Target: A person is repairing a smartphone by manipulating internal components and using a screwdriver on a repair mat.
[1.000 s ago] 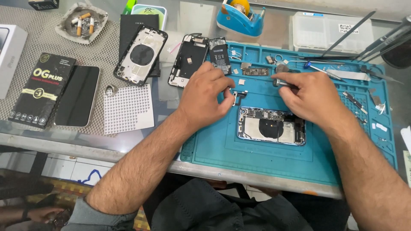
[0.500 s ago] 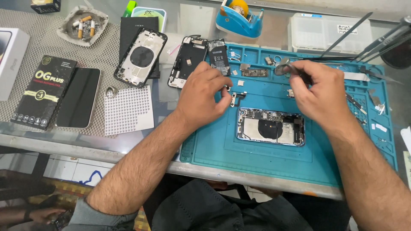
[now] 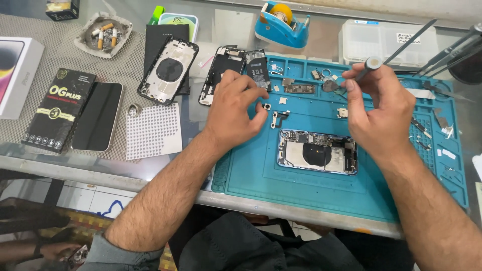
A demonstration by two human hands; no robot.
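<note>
An opened phone body (image 3: pixel 317 152) lies on a teal repair mat (image 3: pixel 321 193), its inner parts exposed. My right hand (image 3: pixel 380 111) is raised above the mat's far side and grips a thin screwdriver (image 3: pixel 365 68) between thumb and fingers. A small dark part sits at the tool's tip. My left hand (image 3: pixel 235 109) rests on the mat's left edge with fingers curled, fingertips beside a small camera-like part (image 3: pixel 266 106) and a little bracket (image 3: pixel 277 118). It holds nothing that I can see.
Two more phone frames (image 3: pixel 168 71) (image 3: pixel 221 74) lie left of the mat. A black screen (image 3: pixel 98 116), a black box (image 3: pixel 59 108), a perforated sheet (image 3: pixel 152 131), an ashtray (image 3: pixel 103 36), a blue tape dispenser (image 3: pixel 281 17) and a clear parts box (image 3: pixel 387 42) surround them.
My right hand has lifted off the mat and moved toward the far edge with the screwdriver. My left hand has drawn back slightly to the left, uncovering the small parts.
</note>
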